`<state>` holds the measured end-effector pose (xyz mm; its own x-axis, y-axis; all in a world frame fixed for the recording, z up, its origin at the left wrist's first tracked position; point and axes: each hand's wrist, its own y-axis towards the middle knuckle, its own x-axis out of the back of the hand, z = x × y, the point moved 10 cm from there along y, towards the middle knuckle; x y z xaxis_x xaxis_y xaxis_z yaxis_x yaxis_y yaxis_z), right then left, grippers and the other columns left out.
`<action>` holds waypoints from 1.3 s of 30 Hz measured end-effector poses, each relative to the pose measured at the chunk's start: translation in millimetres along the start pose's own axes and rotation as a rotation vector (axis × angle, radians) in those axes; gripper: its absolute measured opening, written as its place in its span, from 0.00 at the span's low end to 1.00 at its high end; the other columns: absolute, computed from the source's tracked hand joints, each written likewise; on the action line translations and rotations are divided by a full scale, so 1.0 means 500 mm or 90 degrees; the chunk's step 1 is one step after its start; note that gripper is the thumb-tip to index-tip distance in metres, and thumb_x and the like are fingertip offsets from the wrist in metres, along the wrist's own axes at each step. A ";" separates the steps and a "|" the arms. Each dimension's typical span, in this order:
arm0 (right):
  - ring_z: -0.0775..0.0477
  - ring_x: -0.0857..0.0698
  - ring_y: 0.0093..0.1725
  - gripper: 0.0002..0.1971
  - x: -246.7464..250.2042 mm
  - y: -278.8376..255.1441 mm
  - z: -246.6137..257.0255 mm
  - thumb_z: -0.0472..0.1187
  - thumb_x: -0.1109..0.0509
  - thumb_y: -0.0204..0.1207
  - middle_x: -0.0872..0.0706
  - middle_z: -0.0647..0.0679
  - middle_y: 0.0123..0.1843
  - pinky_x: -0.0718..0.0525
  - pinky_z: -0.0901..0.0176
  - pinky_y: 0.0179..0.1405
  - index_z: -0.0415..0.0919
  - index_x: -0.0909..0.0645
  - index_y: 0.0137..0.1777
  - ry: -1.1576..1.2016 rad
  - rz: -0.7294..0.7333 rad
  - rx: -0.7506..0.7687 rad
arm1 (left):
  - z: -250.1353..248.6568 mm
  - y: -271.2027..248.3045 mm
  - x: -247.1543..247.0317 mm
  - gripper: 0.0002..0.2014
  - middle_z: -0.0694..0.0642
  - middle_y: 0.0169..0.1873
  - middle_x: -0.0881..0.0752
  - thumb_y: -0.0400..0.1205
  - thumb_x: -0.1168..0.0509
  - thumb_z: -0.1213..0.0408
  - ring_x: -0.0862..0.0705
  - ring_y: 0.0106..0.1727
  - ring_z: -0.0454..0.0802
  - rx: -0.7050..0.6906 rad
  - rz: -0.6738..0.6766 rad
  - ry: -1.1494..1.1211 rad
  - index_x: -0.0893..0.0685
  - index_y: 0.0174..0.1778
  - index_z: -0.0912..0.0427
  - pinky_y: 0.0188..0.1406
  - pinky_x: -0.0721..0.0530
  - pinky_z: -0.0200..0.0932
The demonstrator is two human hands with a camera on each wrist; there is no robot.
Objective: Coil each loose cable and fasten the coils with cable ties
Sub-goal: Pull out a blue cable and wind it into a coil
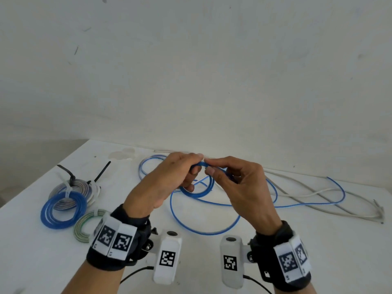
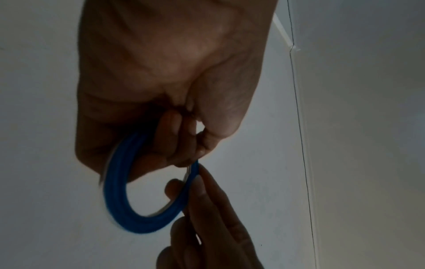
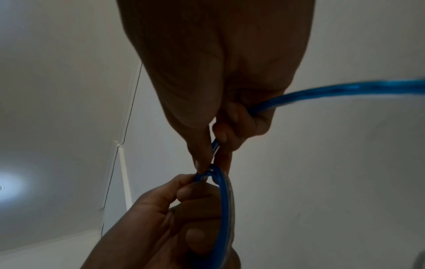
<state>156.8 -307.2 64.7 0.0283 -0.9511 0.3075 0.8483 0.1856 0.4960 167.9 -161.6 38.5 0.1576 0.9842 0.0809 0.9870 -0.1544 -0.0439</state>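
Observation:
A blue cable (image 1: 203, 231) lies in wide loops across the white table (image 1: 212, 262). Above the table, my left hand (image 1: 169, 177) holds a small coil of that blue cable (image 1: 198, 195), fingers curled through it and thumb on its top. My right hand (image 1: 235, 183) pinches the same cable just beside the left thumb, and the strand runs on through its palm. The coil (image 2: 115, 191) shows in the left wrist view with my right fingers (image 2: 207, 200) on its rim. In the right wrist view the cable (image 3: 333, 91) leaves my right hand (image 3: 216, 151) to the right.
Tied coils lie at the left: a blue coil (image 1: 63, 211), a grey-white coil (image 1: 74, 187) with black ties (image 1: 101, 172), and a green-striped coil (image 1: 84, 225). A loose grey cable (image 1: 318, 200) runs along the right. A clear-blue loop (image 1: 148, 164) lies by the wall.

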 end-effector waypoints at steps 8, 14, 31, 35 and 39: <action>0.52 0.23 0.25 0.09 0.010 -0.004 0.012 0.43 0.23 0.76 0.08 0.50 0.38 0.25 0.65 0.26 0.48 0.08 0.55 0.177 -0.097 -0.010 | -0.024 0.003 0.023 0.23 0.47 0.21 0.44 0.89 0.44 0.60 0.48 0.25 0.47 -0.044 -0.037 -0.405 0.33 0.25 0.55 0.24 0.33 0.39; 0.50 0.23 0.27 0.09 -0.012 -0.015 0.000 0.37 0.19 0.74 0.11 0.50 0.37 0.23 0.61 0.26 0.46 0.08 0.53 0.199 -0.154 -0.029 | -0.021 0.002 0.020 0.22 0.49 0.20 0.43 0.88 0.46 0.61 0.46 0.24 0.47 -0.058 -0.058 -0.415 0.32 0.25 0.56 0.27 0.29 0.40; 0.45 0.20 0.32 0.07 0.012 -0.009 0.014 0.39 0.23 0.80 0.07 0.52 0.42 0.19 0.56 0.28 0.50 0.10 0.56 0.095 -0.128 0.010 | -0.029 0.001 0.012 0.24 0.48 0.23 0.40 0.90 0.41 0.53 0.42 0.25 0.47 -0.087 -0.035 -0.149 0.31 0.27 0.57 0.28 0.29 0.39; 0.47 0.22 0.28 0.04 -0.009 -0.016 0.015 0.37 0.22 0.78 0.07 0.44 0.42 0.22 0.65 0.27 0.44 0.11 0.52 0.202 -0.151 -0.002 | -0.030 0.000 0.026 0.22 0.47 0.21 0.41 0.89 0.41 0.55 0.45 0.23 0.45 -0.057 -0.033 -0.368 0.33 0.28 0.56 0.25 0.33 0.39; 0.45 0.22 0.29 0.06 -0.015 -0.021 0.006 0.35 0.19 0.75 0.10 0.42 0.38 0.22 0.63 0.27 0.45 0.09 0.49 0.210 -0.172 -0.017 | -0.027 0.000 0.019 0.23 0.49 0.22 0.43 0.89 0.42 0.57 0.46 0.25 0.47 -0.056 -0.043 -0.389 0.32 0.27 0.56 0.26 0.29 0.40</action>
<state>146.1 -301.2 59.4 -0.0323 -0.9935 -0.1091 0.8621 -0.0829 0.5000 169.8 -153.6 52.5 0.0747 0.8600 -0.5048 0.9971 -0.0713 0.0262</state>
